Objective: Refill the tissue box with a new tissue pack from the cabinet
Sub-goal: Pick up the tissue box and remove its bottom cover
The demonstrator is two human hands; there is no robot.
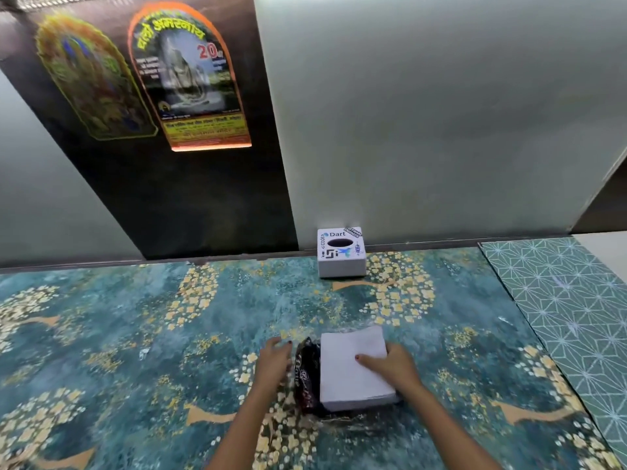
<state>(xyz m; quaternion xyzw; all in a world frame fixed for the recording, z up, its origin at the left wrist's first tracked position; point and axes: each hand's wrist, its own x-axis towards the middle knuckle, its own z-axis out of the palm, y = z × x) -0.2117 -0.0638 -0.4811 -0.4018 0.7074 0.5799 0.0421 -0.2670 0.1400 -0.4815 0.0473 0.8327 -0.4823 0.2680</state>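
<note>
Unwrapping: the white tissue stack (354, 368) lies on the near tabletop (135, 317), mostly out of its dark printed wrapper (307, 376), which sits crumpled against the stack's left edge with clear film trailing beneath toward the viewer.
Right hand (393, 366): laid on the stack's right side, forefinger stretched flat over the top, thumb side hidden; the grip reads as pressing and steadying, though whether it closes round the edge I cannot tell.
Left hand (273, 359): fingers spread and blurred, just beside the wrapper, holding nothing that can be seen.
Tissue box (341, 252): white cube with stickers and a dark oval slot on top, standing well apart at the tabletop's far edge against the wall.
Next move: probably freeing the wrapper completely, then bringing stack and box together; the box must first be opened, likely from below.
Materials: tissues soft, square, compressible, prone to fanning; wrapper thin, glossy, crinkly; box rigid; tabletop covering patterned teal and gold, smooth.
</note>
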